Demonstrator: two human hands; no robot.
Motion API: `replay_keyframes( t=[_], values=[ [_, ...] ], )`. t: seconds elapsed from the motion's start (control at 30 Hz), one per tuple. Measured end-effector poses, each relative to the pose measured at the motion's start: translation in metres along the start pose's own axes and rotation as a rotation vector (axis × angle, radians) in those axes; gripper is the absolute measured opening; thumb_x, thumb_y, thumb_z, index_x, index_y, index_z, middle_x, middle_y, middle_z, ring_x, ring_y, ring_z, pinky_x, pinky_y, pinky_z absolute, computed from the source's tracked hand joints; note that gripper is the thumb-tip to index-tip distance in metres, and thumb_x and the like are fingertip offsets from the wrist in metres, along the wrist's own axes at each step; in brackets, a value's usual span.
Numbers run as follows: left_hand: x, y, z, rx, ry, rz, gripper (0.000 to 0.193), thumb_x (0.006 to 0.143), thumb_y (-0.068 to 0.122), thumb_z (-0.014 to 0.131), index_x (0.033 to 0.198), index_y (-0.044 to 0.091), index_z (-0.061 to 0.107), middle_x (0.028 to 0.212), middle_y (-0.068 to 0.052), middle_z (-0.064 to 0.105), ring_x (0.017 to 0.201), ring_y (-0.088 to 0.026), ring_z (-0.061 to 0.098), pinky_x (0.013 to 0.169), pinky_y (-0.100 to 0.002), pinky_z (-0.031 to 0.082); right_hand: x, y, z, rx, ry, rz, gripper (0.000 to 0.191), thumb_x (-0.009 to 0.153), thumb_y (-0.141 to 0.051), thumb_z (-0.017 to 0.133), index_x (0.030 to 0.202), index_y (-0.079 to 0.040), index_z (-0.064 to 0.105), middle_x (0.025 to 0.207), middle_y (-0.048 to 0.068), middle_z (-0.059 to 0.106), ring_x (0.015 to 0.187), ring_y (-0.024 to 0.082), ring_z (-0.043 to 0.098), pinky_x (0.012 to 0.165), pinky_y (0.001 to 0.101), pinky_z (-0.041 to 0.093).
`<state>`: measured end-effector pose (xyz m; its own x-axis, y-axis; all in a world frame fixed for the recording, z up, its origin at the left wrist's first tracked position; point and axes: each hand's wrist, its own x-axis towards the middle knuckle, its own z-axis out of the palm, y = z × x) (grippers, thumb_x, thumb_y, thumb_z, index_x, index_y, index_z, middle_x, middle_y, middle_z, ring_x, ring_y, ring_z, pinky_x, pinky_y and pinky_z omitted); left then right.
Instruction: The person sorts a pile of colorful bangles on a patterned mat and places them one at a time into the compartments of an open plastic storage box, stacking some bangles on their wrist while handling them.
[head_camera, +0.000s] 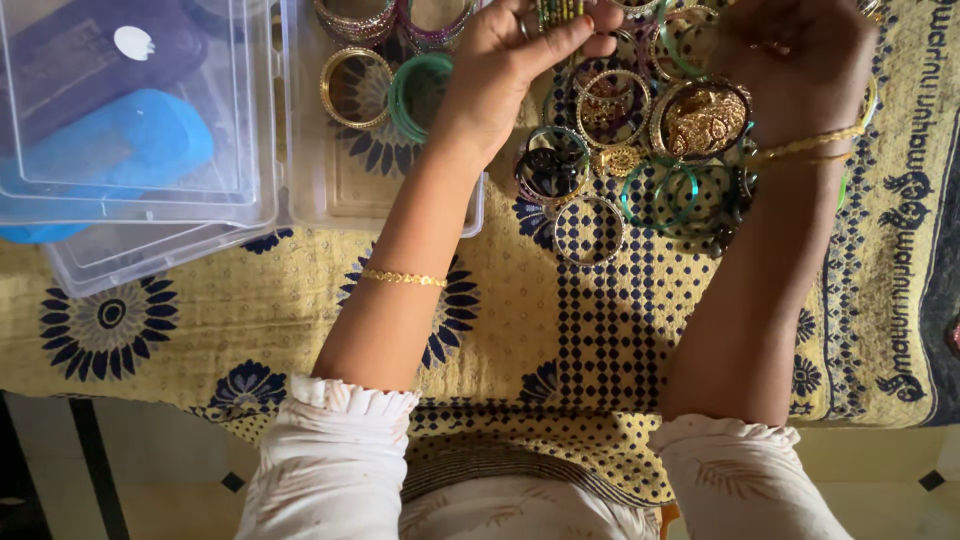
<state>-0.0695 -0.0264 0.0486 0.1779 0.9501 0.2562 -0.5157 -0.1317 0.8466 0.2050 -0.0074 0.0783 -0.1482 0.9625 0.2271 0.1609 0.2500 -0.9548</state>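
Observation:
My left hand (515, 60) reaches up over the cloth and pinches a thin stack of green and gold bangles (560, 12) between thumb and fingers at the top edge. My right hand (800, 60) hovers with fingers curled over a spread of loose bangles (640, 150); what it grips is hidden, and gold bangles (810, 145) sit on its wrist. A gold ornate piece (703, 120) lies just left of the right wrist. A thin gold bracelet (403, 278) circles my left forearm.
A clear plastic tray (330, 200) holds gold, green and pink bangles at upper middle. Left of it a clear lidded box (150, 200) contains blue and dark items. A yellow cloth with navy flowers (560, 330) covers the surface; tiled floor lies below.

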Motion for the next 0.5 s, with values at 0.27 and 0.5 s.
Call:
replay_keyframes(
  t=[0.27, 0.5],
  values=[
    [0.005, -0.021, -0.003, 0.302, 0.094, -0.059, 0.026, 0.099, 0.016, 0.080, 0.122, 0.007, 0.071, 0.117, -0.005, 0.077, 0.101, -0.014, 0.072, 0.093, -0.030, 0.060, -0.009, -0.015, 0.068, 0.112, -0.006, -0.248, 0.024, 0.099, 0.022, 0.073, 0.111, 0.002, 0.067, 0.107, 0.013, 0.075, 0.096, 0.019, 0.075, 0.083, 0.0311, 0.065],
    [0.000, -0.021, -0.012, 0.224, 0.117, -0.013, 0.020, 0.098, 0.012, 0.082, 0.114, 0.003, 0.075, 0.109, -0.005, 0.078, 0.104, -0.017, 0.074, 0.099, -0.032, 0.059, -0.001, -0.035, 0.063, -0.025, -0.075, -0.204, 0.023, 0.103, 0.022, 0.070, 0.114, 0.002, 0.071, 0.108, 0.013, 0.075, 0.094, 0.018, 0.075, 0.074, 0.0266, 0.061]
  ],
)
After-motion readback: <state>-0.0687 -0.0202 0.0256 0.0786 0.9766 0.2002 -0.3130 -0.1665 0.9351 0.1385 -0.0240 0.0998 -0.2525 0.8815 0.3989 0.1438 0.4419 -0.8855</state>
